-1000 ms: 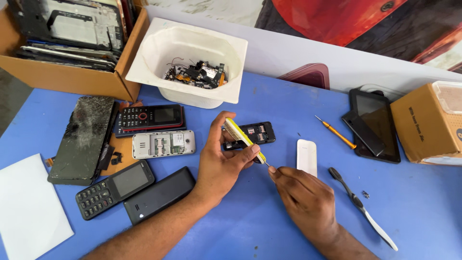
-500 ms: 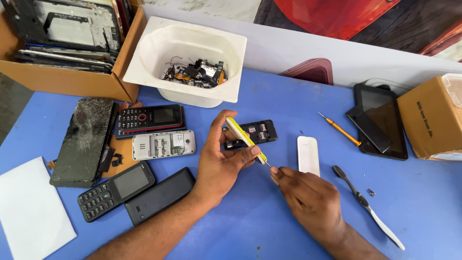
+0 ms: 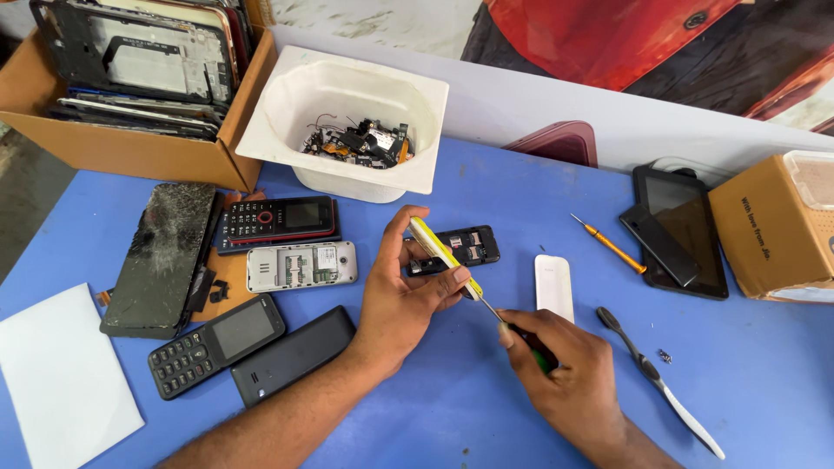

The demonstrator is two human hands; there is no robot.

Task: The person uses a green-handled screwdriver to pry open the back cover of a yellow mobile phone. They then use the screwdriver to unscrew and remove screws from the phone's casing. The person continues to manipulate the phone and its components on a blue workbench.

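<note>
Nearest you, your right hand [image 3: 569, 382] has its fingers clamped on a small screwdriver [image 3: 512, 328] with a dark green handle, its thin shaft angled up and left. Its tip meets the lower end of the yellow and white phone part [image 3: 445, 255], which your left hand [image 3: 401, 291] pinches edge-on just above the blue counter [image 3: 452, 417], thumb on the near side and fingers closed behind it.

This looks like the prying or unscrewing step on that part, with the tool only just seated. The next move calls for a steady left grip and light pressure along the shaft, since the tip could slip toward your left thumb.

Just right of your hands lie a white cover [image 3: 554, 287] and a toothbrush [image 3: 656, 386]. Left of your left arm are a black back cover [image 3: 295, 353] and a keypad phone [image 3: 215, 343]. Behind the held part sits an opened black phone [image 3: 465, 246], flat on the counter. Farther off stand the white tub [image 3: 347, 117] of small parts and a cardboard box [image 3: 130, 148] of screen frames.
</note>
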